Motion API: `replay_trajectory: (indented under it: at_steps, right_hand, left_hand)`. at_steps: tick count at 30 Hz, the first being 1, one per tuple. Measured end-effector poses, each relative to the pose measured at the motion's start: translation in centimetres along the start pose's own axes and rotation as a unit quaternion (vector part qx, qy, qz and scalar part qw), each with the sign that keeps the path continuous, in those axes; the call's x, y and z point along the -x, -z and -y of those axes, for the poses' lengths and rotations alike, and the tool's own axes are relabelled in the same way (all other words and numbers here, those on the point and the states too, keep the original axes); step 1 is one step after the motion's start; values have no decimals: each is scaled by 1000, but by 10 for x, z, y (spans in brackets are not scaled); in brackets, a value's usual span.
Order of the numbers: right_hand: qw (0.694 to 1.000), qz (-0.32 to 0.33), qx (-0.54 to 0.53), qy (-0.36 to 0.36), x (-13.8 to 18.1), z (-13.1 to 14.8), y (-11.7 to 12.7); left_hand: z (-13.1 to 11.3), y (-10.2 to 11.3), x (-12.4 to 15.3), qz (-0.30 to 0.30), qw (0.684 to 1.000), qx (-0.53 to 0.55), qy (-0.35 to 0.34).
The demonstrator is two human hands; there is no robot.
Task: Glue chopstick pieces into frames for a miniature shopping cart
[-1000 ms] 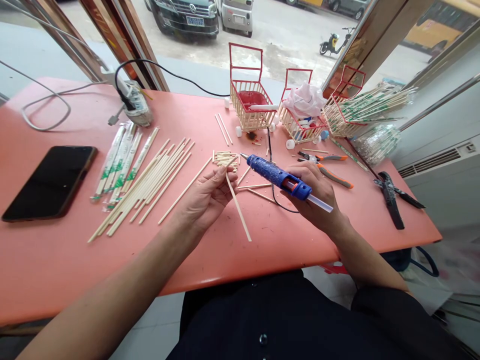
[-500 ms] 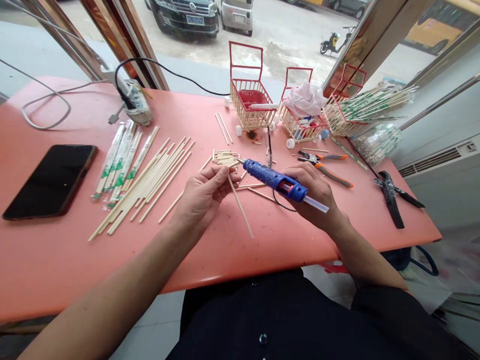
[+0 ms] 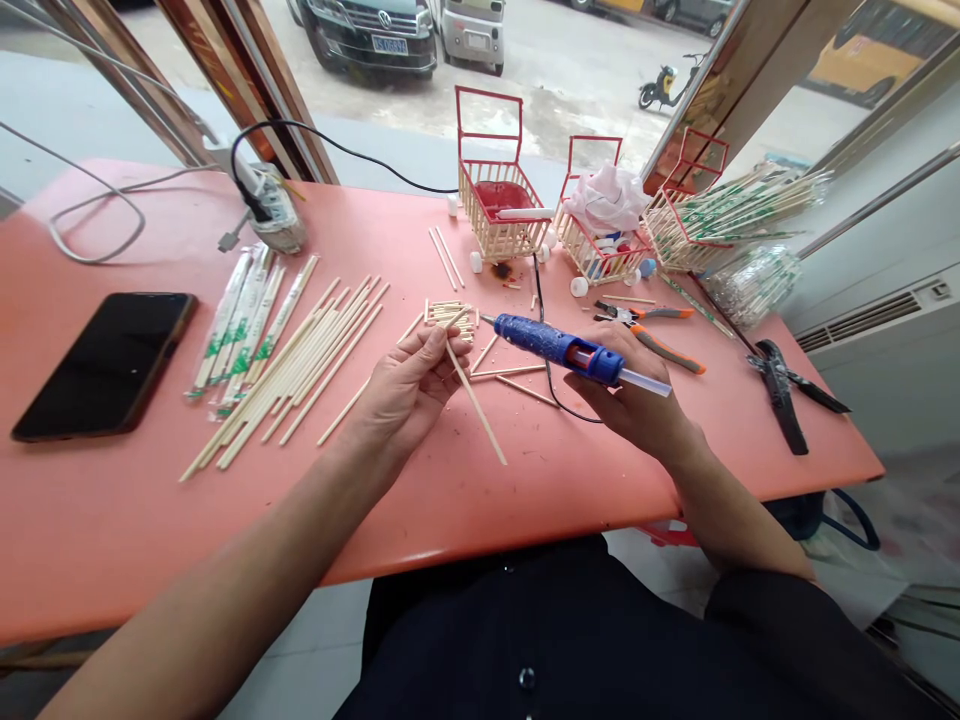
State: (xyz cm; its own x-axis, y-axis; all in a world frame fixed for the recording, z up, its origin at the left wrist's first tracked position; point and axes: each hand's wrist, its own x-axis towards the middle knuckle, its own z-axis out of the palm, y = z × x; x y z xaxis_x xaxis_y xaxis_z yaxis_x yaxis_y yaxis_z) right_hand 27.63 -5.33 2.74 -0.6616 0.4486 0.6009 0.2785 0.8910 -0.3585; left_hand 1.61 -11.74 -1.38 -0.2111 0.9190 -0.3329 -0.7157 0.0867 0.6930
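Note:
My left hand (image 3: 409, 385) pinches a thin wooden stick (image 3: 477, 404) near its upper end; the stick slants down to the right over the pink table (image 3: 525, 480). My right hand (image 3: 637, 400) grips a blue glue gun (image 3: 559, 347) with a clear glue rod sticking out at the back. Its nozzle points left, close to the top of the stick. A small pile of short cut sticks (image 3: 452, 316) lies just behind my left fingers.
Loose and wrapped chopsticks (image 3: 289, 355) lie at the left, beside a black phone (image 3: 105, 365). Three stick-built carts (image 3: 499, 215) stand at the back. Orange-handled pliers (image 3: 652, 335) and black cutters (image 3: 784, 385) lie to the right. A power strip (image 3: 274, 205) and cables sit at back left.
The glue gun has dipped, come back up and levelled out, its nozzle staying near the stick's top. My left hand has shifted the stick slightly.

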Motion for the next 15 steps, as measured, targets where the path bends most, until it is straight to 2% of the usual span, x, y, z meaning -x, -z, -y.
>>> replay_trajectory:
  at_steps: [3,7,11,15]
  right_hand:
    - [999,10,-28,17,-1,2,1]
    - [999,0,-51,-5,0,3,1]
    - [995,-54,-8,-86,5,0,1]
    - [981,-86,77,-157,10,-6,9]
  left_hand:
    - [1,1,0,-12,1000,-4,-16]
    - [2,0,4,-6,996,-51,-71]
    - [1,-3,12,24,986,-118,-119]
    - [-1,-6,14,58,985,-115,-112]
